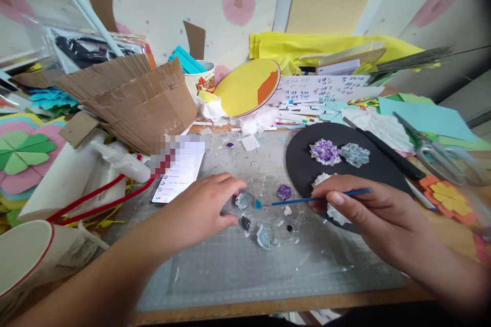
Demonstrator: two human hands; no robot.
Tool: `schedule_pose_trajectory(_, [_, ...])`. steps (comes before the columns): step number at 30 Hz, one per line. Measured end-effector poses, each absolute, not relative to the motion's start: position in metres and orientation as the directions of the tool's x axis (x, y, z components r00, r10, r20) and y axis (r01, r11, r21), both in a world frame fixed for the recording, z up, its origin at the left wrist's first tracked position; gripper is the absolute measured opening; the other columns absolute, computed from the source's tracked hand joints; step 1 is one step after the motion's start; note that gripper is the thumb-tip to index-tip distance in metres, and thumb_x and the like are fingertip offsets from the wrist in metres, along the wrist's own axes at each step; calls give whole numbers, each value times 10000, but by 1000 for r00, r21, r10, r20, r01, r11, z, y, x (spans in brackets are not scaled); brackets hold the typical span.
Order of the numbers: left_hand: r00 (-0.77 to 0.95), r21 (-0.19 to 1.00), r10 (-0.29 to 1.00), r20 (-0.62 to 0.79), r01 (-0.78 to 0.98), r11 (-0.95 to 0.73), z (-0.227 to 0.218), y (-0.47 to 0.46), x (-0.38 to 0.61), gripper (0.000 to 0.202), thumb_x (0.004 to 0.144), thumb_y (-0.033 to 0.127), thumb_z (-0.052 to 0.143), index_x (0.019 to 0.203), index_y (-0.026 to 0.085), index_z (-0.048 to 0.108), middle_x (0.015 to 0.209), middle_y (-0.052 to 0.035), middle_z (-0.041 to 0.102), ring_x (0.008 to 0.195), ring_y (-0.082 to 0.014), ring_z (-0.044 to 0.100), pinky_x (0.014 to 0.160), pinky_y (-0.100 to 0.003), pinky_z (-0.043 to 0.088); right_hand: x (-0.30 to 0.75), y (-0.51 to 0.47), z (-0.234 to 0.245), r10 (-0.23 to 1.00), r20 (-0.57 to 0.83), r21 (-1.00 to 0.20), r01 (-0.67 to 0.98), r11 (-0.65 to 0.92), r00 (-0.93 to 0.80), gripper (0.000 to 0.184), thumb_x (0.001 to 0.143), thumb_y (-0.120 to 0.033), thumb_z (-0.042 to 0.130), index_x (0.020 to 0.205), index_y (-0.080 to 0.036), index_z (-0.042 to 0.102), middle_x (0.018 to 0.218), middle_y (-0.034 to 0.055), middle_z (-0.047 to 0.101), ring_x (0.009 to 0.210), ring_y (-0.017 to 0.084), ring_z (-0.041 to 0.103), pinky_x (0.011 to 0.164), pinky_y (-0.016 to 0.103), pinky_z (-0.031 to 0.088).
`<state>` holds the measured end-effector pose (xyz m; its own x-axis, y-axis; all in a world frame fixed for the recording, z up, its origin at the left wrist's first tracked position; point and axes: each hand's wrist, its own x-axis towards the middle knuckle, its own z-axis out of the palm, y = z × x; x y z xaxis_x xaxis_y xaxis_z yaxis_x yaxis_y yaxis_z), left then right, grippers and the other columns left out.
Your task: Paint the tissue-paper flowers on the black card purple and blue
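Note:
My right hand pinches a thin paintbrush with a blue handle, held almost level. Its blue bristle end points left, over the middle of a clear plastic paint palette. In the palette's round wells are purple paint, pale blue-grey paint, some black and a bit of white. At the palette's left edge is my left hand, thumb and fingers apart; whether it touches the rim I cannot tell. Beneath my right hand, a black round board carries a purple-and-white flower shape, a blue-grey one and white pieces partly hidden.
A phone lies left of the palette on a grey cutting mat. Scissors and a black-handled knife lie at right. Markers, a yellow disc and a cardboard box stand behind. A white cup is front left.

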<state>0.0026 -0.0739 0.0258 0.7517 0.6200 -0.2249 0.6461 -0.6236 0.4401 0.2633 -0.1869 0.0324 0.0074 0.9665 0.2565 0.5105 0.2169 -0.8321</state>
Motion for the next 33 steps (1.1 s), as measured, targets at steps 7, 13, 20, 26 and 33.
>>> schedule_pose_trajectory(7, [754, 434, 614, -233, 646, -628, 27, -74, 1, 357, 788, 216, 700, 1130, 259, 608, 1090, -7, 636, 997, -229, 622, 837, -351, 445, 264, -187, 34, 963, 269, -807, 544, 230, -9, 177, 948, -364, 586, 860, -290, 721, 776, -6, 750, 673, 137, 689, 595, 225, 539])
schedule_pose_trajectory(13, [751, 430, 617, -236, 650, -627, 26, -74, 2, 364, 791, 228, 690, 1144, 264, 611, 1085, -5, 643, 980, -228, 632, 833, -355, 452, 265, -187, 32, 965, 260, -808, 541, 236, -32, 155, 955, -344, 582, 880, -297, 709, 795, -22, 744, 685, 119, 682, 600, 208, 516])
schedule_pose_trajectory(20, [747, 422, 621, -237, 655, -627, 26, -74, 2, 373, 788, 217, 686, 1153, 256, 616, 1100, -17, 652, 998, -230, 639, 838, -351, 463, 264, -185, 36, 969, 246, -819, 527, 226, -32, 179, 955, -351, 577, 862, -275, 710, 775, -12, 733, 688, 129, 680, 610, 218, 516])
schedule_pose_trajectory(26, [748, 413, 621, -233, 654, -633, 25, -73, 3, 389, 798, 229, 677, 1180, 251, 607, 1109, -28, 656, 1002, -240, 642, 830, -356, 478, 264, -185, 36, 971, 238, -832, 512, 216, -23, 178, 951, -349, 587, 852, -269, 712, 762, -9, 728, 672, 125, 671, 604, 217, 507])
schedule_pose_trajectory(33, [755, 432, 619, -214, 642, -634, 24, -73, 1, 403, 799, 232, 680, 1192, 263, 598, 1126, -25, 657, 1019, -234, 641, 849, -349, 479, 265, -186, 35, 975, 220, -847, 492, 199, -17, 185, 953, -361, 583, 872, -259, 715, 765, 0, 720, 677, 132, 669, 612, 226, 516])
